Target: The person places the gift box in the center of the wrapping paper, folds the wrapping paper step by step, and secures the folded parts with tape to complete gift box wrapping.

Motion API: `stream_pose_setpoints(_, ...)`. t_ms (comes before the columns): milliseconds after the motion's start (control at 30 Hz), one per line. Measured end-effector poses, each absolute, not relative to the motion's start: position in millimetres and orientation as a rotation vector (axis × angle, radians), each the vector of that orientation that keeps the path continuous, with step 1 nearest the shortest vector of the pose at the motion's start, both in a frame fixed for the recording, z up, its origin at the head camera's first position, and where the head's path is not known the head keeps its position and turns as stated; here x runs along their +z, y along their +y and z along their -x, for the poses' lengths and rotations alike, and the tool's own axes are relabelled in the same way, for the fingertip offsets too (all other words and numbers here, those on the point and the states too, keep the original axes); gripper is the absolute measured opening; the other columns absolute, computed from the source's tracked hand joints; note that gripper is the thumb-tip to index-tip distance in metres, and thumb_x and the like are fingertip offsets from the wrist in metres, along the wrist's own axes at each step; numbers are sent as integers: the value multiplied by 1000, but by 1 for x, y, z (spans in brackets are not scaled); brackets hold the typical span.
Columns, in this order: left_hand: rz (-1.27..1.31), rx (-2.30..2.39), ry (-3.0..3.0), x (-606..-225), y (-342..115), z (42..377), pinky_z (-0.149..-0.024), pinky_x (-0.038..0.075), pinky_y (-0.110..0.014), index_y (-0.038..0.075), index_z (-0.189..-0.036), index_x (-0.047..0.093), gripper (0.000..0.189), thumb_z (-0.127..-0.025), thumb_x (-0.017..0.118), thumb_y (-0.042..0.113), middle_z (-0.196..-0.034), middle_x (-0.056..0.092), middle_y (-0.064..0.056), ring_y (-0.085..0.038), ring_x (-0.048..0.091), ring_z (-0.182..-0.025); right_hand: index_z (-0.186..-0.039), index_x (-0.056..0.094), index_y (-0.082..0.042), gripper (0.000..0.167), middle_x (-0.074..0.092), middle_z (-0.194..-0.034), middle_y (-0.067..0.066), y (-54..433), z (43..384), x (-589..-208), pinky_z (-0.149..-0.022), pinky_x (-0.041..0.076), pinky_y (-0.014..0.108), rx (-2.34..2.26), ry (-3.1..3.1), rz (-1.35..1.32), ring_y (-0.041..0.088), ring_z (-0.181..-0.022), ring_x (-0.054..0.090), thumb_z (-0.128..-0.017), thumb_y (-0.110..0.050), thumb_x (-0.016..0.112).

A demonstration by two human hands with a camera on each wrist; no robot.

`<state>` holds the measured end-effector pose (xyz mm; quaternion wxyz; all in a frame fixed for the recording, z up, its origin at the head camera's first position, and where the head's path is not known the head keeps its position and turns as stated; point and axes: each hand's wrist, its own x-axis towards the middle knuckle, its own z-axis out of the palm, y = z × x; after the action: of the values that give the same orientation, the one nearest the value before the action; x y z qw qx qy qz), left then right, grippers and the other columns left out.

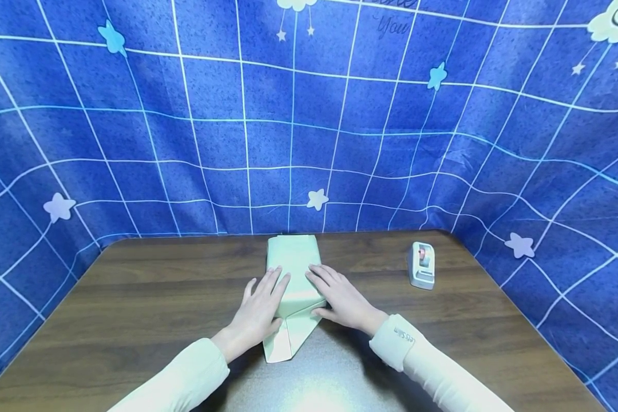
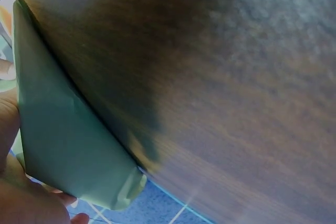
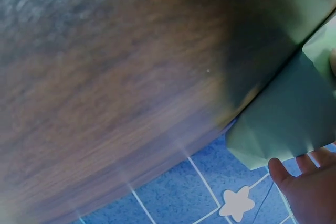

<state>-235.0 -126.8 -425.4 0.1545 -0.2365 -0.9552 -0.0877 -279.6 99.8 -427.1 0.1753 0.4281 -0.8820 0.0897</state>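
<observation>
A box-shaped parcel wrapped in pale green paper [image 1: 293,252] lies on the table in front of me. At its near end, folded paper tapers into a flap [image 1: 301,332] that points toward me, with a paler inner face showing. My left hand [image 1: 260,306] rests on the parcel's left side, fingers extended over the top and thumb by the flap. On the right side, my right hand [image 1: 342,297] lies with its fingers on the top edge and its thumb low at the fold. Both wrist views show the parcel's green side wall [image 2: 68,135] beside the fingers.
A white tape dispenser [image 1: 422,265] stands on the right part of the brown wooden table [image 1: 159,286]. Behind the table hangs a blue curtain [image 1: 211,143] with a white grid and stars, close to the parcel's far end.
</observation>
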Motion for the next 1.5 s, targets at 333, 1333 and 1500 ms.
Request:
stream_pose_setpoints(333,772,-343,-2753,-415,-139,235,-103,23,-59,10,-141,36,70,-81,68,26,-148,28,-15,-33,30,-135,-140,33,-5,78,35,-144,12,98,280,-428,-100,38,45,177,-2501,-1188,29,-132,33,-79,-40,68)
stream_pose_setpoints(1333,1081,-282,-2619,-409,-163,252,-103,27,-54,8,-139,37,94,-60,76,41,-145,35,-14,-28,36,-132,-138,35,-4,76,36,-143,14,97,278,-430,-98,41,45,222,-2482,-1187,30,-132,33,-78,-35,70)
stream_pose_setpoints(1500,1036,-260,-2595,-412,-159,256,-103,28,-54,7,-137,39,90,-64,74,44,-143,38,-14,-28,37,-131,-138,36,-3,77,37,-142,15,96,277,-429,-98,40,45,224,-2474,-1187,32,-131,34,-77,-35,71)
